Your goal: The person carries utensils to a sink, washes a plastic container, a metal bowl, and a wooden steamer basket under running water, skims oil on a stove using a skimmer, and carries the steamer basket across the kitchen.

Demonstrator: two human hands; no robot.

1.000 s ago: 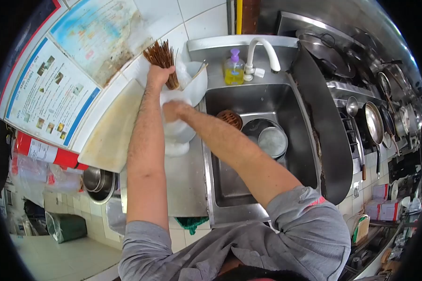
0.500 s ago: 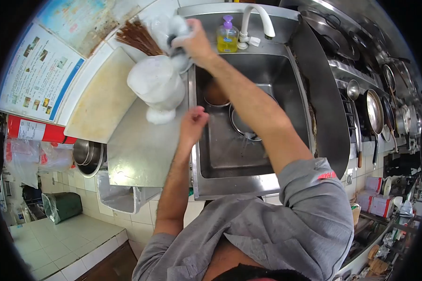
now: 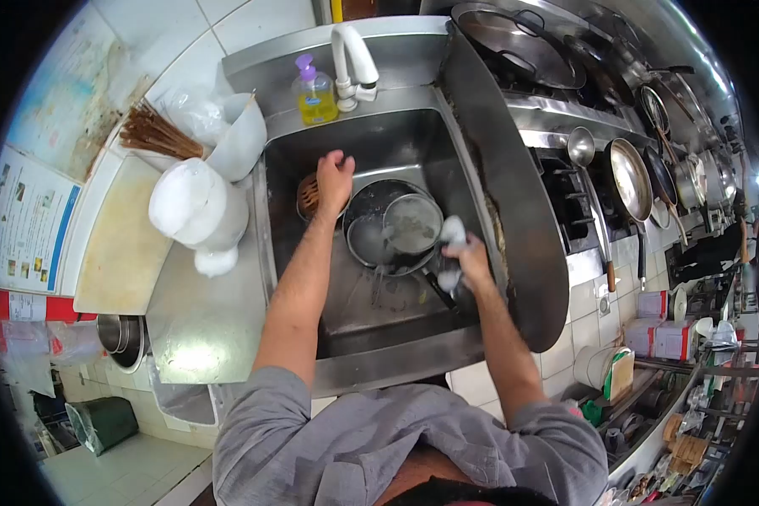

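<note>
My right hand (image 3: 471, 260) grips a foam-covered sponge (image 3: 452, 231) on the right side of the sink, with white suds showing above and below the fingers. Close to it, the dark handle (image 3: 439, 289) of a large round pan (image 3: 378, 187) slants down the basin. Inside that pan sits a smaller round pot (image 3: 413, 223) holding cloudy water. Over the sink's left part hangs my left hand (image 3: 335, 179), fingers loosely bent and apart, apparently without anything in them. Just beside it is a brown slotted object (image 3: 309, 195) in a round vessel, partly hidden by the hand.
Left of the sink (image 3: 346, 368) stand a foam-covered white container (image 3: 196, 207), a white pitcher-like tub (image 3: 239, 139) and a bundle of brown sticks (image 3: 160, 133). A soap bottle (image 3: 315, 94) and white faucet (image 3: 354, 67) are behind the basin. A metal partition (image 3: 510, 194) rises on the right.
My right hand has come from the tub at the back left to the sink's right side, carrying the sponge. My left hand has moved over the basin. The camera view has shifted.
</note>
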